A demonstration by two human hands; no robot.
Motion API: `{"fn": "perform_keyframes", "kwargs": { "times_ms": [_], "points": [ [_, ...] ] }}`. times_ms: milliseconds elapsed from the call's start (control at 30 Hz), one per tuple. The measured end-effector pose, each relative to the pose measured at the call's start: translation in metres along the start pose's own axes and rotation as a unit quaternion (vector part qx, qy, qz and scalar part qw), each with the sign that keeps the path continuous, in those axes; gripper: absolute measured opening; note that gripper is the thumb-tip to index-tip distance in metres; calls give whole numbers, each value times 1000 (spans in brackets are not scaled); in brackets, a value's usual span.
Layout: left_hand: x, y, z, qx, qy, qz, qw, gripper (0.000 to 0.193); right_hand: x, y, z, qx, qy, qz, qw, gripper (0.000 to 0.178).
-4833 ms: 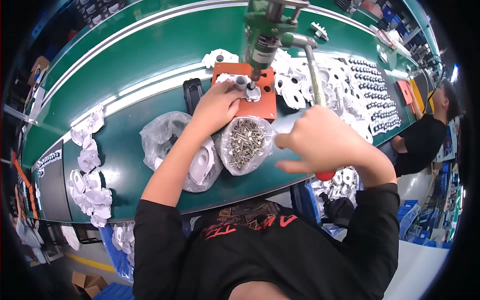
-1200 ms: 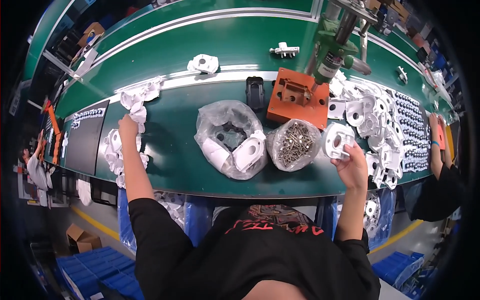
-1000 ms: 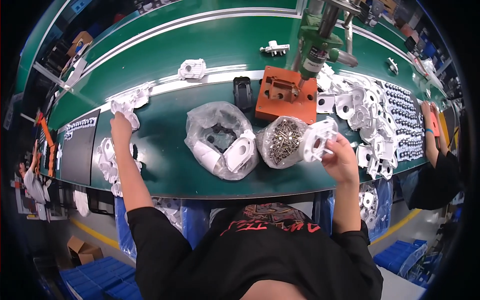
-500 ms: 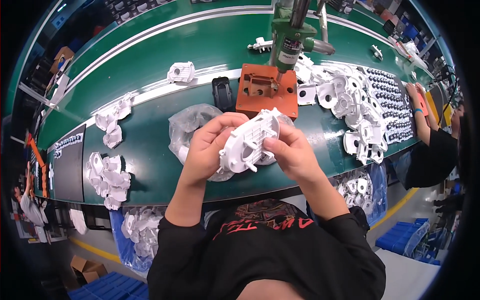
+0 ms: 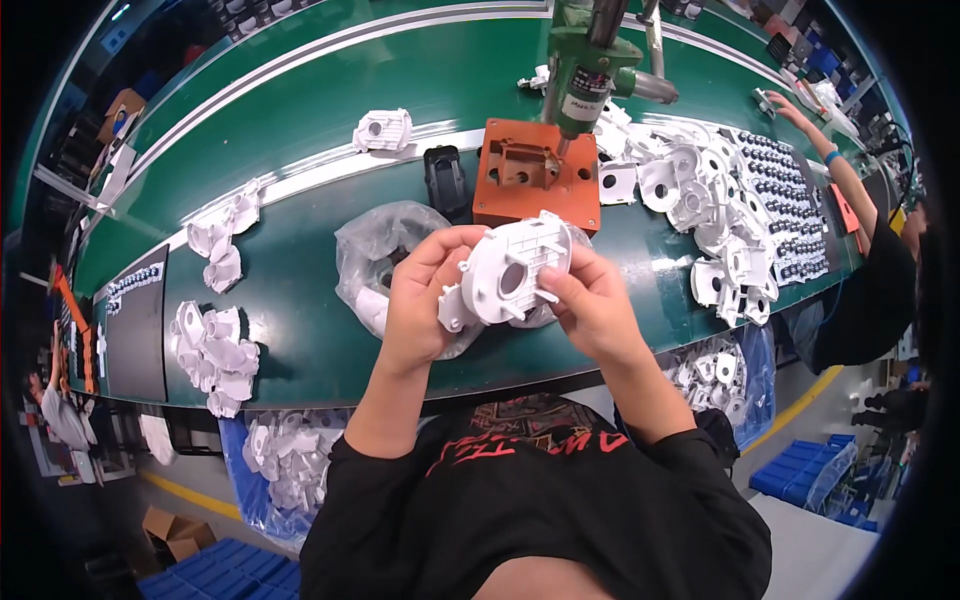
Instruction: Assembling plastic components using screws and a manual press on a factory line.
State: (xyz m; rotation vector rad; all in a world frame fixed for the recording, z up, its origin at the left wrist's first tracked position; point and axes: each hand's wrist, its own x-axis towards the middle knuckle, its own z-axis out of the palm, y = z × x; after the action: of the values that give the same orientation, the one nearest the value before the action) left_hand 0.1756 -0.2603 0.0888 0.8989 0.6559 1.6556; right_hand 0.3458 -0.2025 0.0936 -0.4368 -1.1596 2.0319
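Both my hands hold one white plastic housing above the green bench, in front of the press. Its ribbed inner side, with a round hole and pegs, faces up toward me. My left hand is closed on the left edge, beside a small lug. On the other edge my right hand grips it, thumb pressed on the ribbed face. Under the hands lies a clear plastic bag, partly hidden, with white parts in it. Just beyond the housing stands an orange fixture block, below the green press head.
A black plastic tray sits left of the fixture. White housings are heaped right and left. Another housing rides the far belt. A co-worker's arm reaches in at right. Filled blue-lined bins stand below the bench edge.
The held housing has turned so its ribbed face and hole show more fully. A housing on the belt has shifted right. The co-worker's hand has reached out to a small part at far right.
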Motion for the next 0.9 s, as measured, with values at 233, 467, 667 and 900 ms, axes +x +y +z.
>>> {"fn": "perform_keyframes", "kwargs": {
  "times_ms": [233, 467, 667, 900],
  "points": [
    [2, -6, -4, -53, 12, -36, 998, 27, 3, 4, -11, 36, -8, 34, 999, 30],
    [88, 10, -58, 404, 41, -80, 910, 34, 4, -1, -34, 43, 51, -9, 998, 30],
    [220, -21, -185, 572, 0, -165, 804, 39, 1, -14, -31, 91, 69, 0, 993, 30],
    [200, -14, -110, 670, 49, 132, 729, 37, -6, -21, -42, 163, 69, 4, 984, 30]
  ]
}}
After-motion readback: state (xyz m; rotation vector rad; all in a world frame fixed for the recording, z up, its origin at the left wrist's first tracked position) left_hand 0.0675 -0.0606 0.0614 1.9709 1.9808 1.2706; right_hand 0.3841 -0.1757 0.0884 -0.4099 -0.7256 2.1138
